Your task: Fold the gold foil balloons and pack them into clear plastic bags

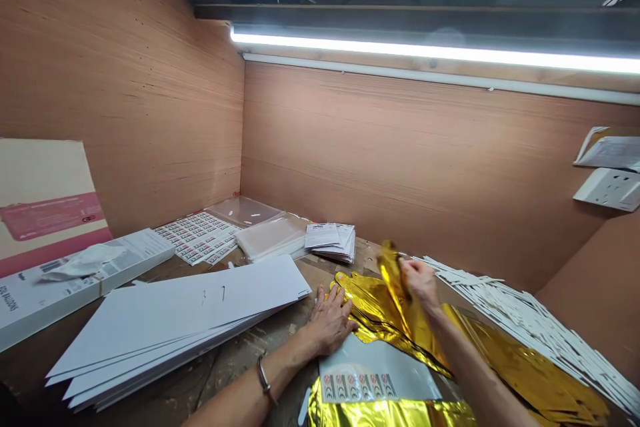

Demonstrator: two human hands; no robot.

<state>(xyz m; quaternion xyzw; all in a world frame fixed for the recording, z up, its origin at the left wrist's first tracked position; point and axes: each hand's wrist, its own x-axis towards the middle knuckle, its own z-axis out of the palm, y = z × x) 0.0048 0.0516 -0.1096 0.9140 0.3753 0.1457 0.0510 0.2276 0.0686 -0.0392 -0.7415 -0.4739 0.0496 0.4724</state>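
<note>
My right hand (420,283) is closed round a crumpled part of a gold foil balloon (367,297), lifting it above the table. My left hand (330,320) lies flat with fingers spread, at the near left edge of that foil. Below the hands is a pale sheet or bag (380,360) with a row of small printed labels (359,387) on it. More shiny gold foil (390,413) shows along the bottom edge, under the pale sheet. To the right, partly behind my right forearm, lies a flat stack of gold foil (525,367).
A stack of white card sheets (200,307) lies left, beside a long white box (90,273) marked foil balloons. Behind are sticker sheets (200,237), clear bags (270,237) and printed leaflets (333,243). Many white strips (530,320) lie right, below a wall socket (610,188).
</note>
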